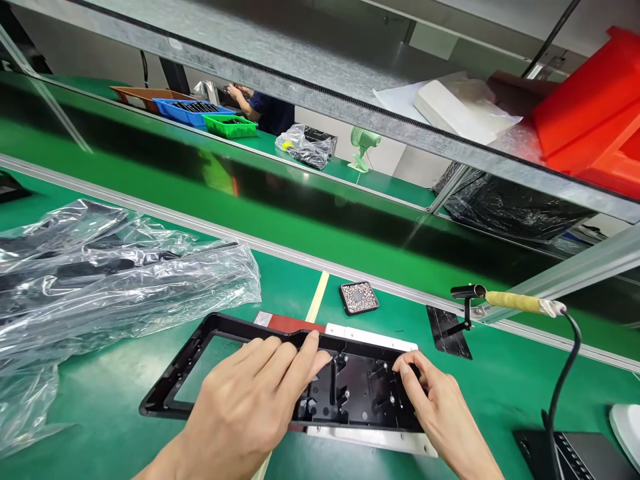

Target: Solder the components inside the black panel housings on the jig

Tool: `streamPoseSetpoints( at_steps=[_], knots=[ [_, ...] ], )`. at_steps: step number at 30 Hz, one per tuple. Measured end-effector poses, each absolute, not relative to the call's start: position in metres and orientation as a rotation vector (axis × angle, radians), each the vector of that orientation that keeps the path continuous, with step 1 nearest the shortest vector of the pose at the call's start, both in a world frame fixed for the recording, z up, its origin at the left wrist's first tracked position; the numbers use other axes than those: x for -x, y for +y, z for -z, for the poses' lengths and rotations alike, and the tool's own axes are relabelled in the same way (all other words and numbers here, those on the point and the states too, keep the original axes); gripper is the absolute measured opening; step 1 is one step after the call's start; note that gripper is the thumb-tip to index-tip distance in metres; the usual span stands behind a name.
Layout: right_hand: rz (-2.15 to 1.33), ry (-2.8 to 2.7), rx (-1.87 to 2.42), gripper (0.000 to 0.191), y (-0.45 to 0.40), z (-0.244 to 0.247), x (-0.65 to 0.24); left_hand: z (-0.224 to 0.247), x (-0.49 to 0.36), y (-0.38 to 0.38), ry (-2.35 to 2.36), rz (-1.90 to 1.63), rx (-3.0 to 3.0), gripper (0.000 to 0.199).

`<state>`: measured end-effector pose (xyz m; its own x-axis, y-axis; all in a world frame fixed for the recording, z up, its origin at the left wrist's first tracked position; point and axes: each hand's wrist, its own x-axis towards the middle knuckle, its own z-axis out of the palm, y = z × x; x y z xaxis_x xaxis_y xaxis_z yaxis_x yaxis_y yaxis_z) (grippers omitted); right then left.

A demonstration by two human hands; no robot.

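Observation:
A long black plastic housing [360,393] lies across the middle of the bench, its inside with posts and ribs facing up. It has a large rectangular opening at its left end. My left hand [250,387] reaches over the middle of it, fingers curled, with fingertips at the far rim. At the right end, my right hand [437,393] closes thumb and fingers round the housing's edge; whether a small part is also pinched there I cannot tell. Beneath the housing sits a white plate [370,437] with a red block [287,323] beside it.
Beyond the housing stands a small black tray [359,297] of tiny metal parts. A soldering iron [515,301] rests in its holder at right, its cord hanging forward. Clear plastic bags [125,280] cover the left bench. A metal shelf [320,100] crosses overhead; a person [270,110] works behind.

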<state>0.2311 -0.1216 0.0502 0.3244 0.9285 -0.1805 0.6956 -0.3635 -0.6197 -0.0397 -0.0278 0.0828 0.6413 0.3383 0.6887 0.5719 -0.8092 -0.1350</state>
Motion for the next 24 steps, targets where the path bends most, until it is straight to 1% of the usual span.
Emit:
streamPoseSetpoints(
  at_steps=[4,11,13,18,20,24],
  knots=[
    [-0.733,-1.425,2.158,0.042,-0.121,-0.049,-0.232,-0.085,0.041,-0.028,-0.719,1.052,2.487,0.020],
    [-0.696,-1.386,2.152,0.042,-0.127,-0.047,-0.232,-0.079,0.039,-0.030,-0.782,1.037,2.549,0.014],
    [-0.681,-1.377,2.147,0.042,-0.131,-0.047,-0.232,-0.074,0.038,-0.031,-0.835,1.024,2.607,0.018],
    [-0.597,-1.363,2.145,0.040,-0.139,-0.048,-0.229,-0.060,0.037,-0.030,-1.032,0.932,2.808,0.035],
    [-0.540,-1.358,2.137,0.039,-0.141,-0.048,-0.228,-0.056,0.037,-0.027,-1.074,0.863,2.908,0.035],
    [-0.385,-1.385,2.094,0.035,-0.144,-0.046,-0.227,-0.054,0.034,-0.022,-1.127,0.776,3.042,0.029]
  ],
)
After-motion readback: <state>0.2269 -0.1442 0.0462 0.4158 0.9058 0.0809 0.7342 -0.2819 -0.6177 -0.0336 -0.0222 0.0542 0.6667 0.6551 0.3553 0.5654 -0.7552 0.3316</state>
